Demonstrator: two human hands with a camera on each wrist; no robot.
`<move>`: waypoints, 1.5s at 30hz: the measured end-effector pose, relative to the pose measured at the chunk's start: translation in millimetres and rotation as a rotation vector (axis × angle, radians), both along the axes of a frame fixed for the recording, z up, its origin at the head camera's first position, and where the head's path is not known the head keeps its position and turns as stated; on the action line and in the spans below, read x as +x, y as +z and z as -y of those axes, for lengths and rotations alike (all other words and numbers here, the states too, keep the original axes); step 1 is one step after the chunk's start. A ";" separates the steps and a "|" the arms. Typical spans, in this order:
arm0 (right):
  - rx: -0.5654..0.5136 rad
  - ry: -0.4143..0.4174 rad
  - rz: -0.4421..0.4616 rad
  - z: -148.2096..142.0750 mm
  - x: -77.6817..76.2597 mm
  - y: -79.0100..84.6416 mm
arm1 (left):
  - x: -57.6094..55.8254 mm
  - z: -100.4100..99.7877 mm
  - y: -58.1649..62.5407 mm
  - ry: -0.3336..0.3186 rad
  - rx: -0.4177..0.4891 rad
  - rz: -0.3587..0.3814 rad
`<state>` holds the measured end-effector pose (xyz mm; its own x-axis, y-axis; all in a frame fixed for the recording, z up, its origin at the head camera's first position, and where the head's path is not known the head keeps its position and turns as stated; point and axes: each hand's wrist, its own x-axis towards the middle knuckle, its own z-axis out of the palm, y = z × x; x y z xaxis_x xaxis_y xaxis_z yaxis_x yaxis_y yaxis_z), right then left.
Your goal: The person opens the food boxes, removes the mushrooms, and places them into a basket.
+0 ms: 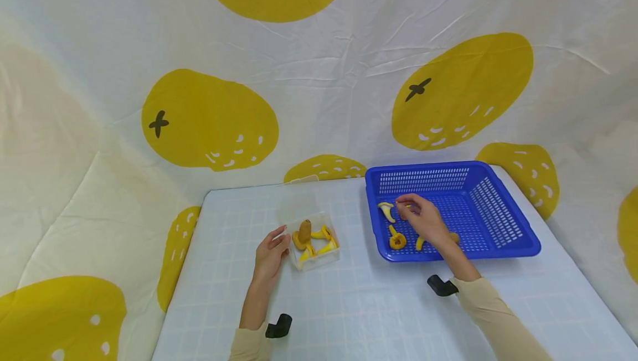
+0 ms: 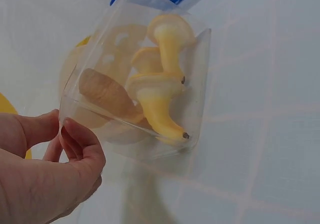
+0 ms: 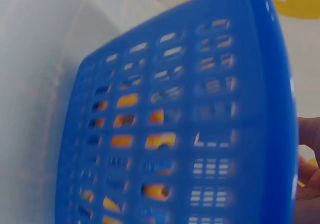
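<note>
My left hand (image 1: 269, 256) pinches the near left edge of a clear plastic box (image 2: 200, 84) between thumb and fingers. The box holds several yellow mushrooms (image 2: 162, 114) and one with a thick brown stem (image 1: 305, 231). My right hand (image 1: 423, 218) is over the left part of a blue plastic basket (image 1: 503, 253), fingers bent downward. Under its fingertips a yellow-orange mushroom (image 1: 405, 212) partly shows; whether the fingers grip it is hidden. Close by in the basket lie a pale yellow mushroom (image 1: 386, 211) and an orange-yellow one (image 1: 397, 239).
The box's clear lid (image 1: 299, 197) stands open behind it. Further mushrooms, including a brown one (image 1: 454, 237), lie near the basket's front wall, partly behind the right forearm. A white table (image 1: 359, 305) carries everything, with a fruit-patterned curtain (image 1: 329, 89) along its back.
</note>
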<state>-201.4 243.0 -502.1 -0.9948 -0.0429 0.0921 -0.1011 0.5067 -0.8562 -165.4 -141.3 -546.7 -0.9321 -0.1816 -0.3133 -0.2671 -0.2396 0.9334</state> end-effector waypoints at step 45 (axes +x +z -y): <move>-0.078 0.374 -0.141 175.3 -7.7 -11.7 | 0.2 1.7 -0.6 -0.023 0.028 -0.006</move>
<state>-209.1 67.7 -513.8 -0.8892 -0.3870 0.2442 -0.3856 0.3464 -0.8552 -165.2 -143.0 -547.3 -0.9378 -0.1514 -0.3125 -0.2672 -0.2600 0.9279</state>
